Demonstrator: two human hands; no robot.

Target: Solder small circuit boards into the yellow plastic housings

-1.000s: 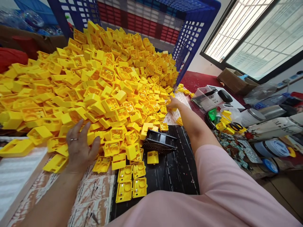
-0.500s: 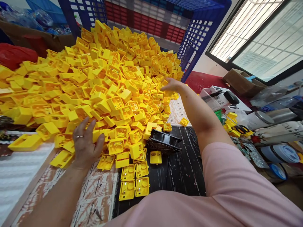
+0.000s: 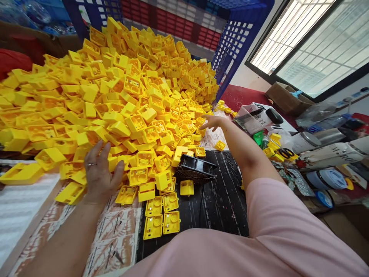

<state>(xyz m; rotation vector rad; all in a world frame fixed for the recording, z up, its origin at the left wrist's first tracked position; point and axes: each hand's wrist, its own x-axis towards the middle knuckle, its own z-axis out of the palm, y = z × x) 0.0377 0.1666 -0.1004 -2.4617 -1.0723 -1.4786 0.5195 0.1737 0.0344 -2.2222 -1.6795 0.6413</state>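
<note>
A big heap of yellow plastic housings [image 3: 115, 92] spills out of a tipped blue crate [image 3: 230, 46]. My left hand [image 3: 100, 173], a ring on one finger, rests against the front of the heap with its fingers spread, holding nothing. At the heap's right edge is my right hand [image 3: 212, 121], its fingers stretched out toward the nearest housings. Four-square on the black mat, several housing halves [image 3: 162, 215] lie with their hollow sides up. A black spool-like reel [image 3: 196, 168] leans against the heap between my hands, with a single yellow housing [image 3: 186, 187] just below it.
To the right stand a clear plastic bin [image 3: 250, 119], black-handled scissors [image 3: 286, 153], a cylindrical tin [image 3: 305, 142] and a patterned bottle [image 3: 325, 156]. A cardboard box [image 3: 288, 98] sits under the window. The black mat [image 3: 219, 207] covers the table before me.
My right hand has drawn back slightly toward me along the heap's right edge. My left hand stays spread at the heap's front. The whole view has shifted a little.
</note>
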